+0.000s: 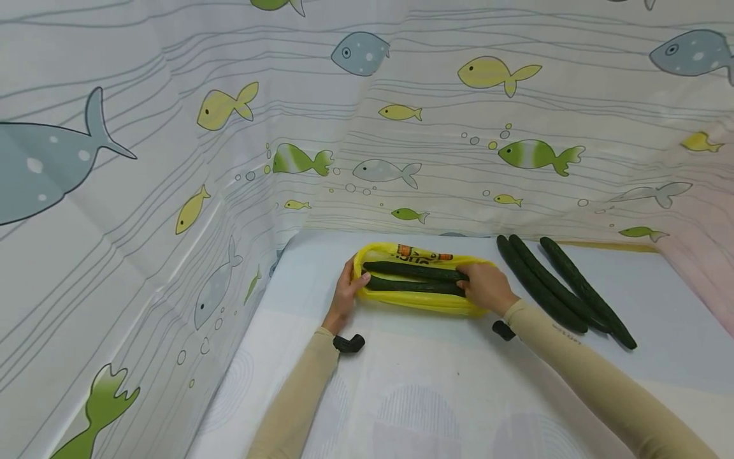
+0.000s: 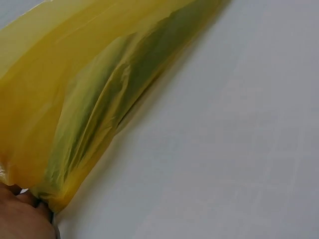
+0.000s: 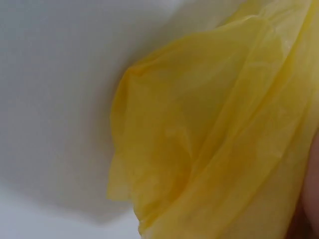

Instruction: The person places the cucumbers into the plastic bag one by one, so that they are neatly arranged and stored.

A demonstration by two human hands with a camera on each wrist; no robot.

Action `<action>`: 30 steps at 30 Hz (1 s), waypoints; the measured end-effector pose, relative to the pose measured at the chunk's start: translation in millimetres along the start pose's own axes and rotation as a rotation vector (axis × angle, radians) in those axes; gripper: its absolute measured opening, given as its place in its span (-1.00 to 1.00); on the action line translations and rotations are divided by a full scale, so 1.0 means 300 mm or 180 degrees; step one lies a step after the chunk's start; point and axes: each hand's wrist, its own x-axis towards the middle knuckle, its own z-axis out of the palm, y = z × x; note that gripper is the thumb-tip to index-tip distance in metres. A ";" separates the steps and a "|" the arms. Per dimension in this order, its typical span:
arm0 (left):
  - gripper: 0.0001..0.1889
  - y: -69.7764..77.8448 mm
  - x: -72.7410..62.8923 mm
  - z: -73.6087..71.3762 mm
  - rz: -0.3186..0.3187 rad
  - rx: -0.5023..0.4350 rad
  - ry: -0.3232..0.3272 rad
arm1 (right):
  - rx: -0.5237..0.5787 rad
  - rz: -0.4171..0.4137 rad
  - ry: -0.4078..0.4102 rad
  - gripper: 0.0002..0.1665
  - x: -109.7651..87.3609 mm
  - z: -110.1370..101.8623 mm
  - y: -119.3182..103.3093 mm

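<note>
A yellow plastic bag (image 1: pixel 421 303) lies stretched sideways with its mouth spread wide. Inside it two dark green cucumbers (image 1: pixel 415 270) lie side by side. My left hand (image 1: pixel 345 294) grips the bag's left end, its thumb over the rim by the cucumber tips. At the other end my right hand (image 1: pixel 487 287) reaches into the mouth and holds the right ends of the cucumbers. In the left wrist view the cucumbers show dimly through the bag (image 2: pixel 84 119), with part of the left hand (image 2: pixel 22 216) at the corner. Loose folds of the bag (image 3: pixel 209 134) fill the right wrist view.
Several more cucumbers (image 1: pixel 550 287) lie slanted on the white table (image 1: pixel 413 363), right of the bag and beyond the right forearm. A fish-patterned curtain (image 1: pixel 367 134) stands behind and along the left side. Dark wrist straps (image 1: pixel 348 344) stick out at both wrists.
</note>
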 end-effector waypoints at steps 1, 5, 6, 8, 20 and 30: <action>-0.30 0.002 -0.001 0.001 -0.0007 0.0002 -0.0004 | 0.0034 -0.0026 -0.0024 -0.47 -0.001 0.001 0.003; -0.26 0.003 -0.002 0.001 -0.0061 0.0013 0.0011 | 0.0101 -0.0133 -0.0095 -0.46 0.003 0.009 0.019; -0.25 0.003 -0.001 0.001 -0.0061 -0.0004 0.0012 | 0.0109 -0.0142 -0.0116 -0.46 0.003 0.010 0.021; -0.24 0.003 0.000 0.000 -0.0046 -0.0039 0.0002 | 0.0116 -0.0157 -0.0141 -0.45 0.003 0.010 0.026; -0.26 0.012 0.002 -0.001 -0.0025 -0.0002 0.0012 | 0.0065 -0.0181 -0.0442 -0.07 -0.008 -0.015 0.034; -0.30 -0.002 0.003 -0.003 -0.0003 -0.0076 -0.0024 | -0.0048 -0.0213 -0.0440 0.09 -0.026 -0.032 0.010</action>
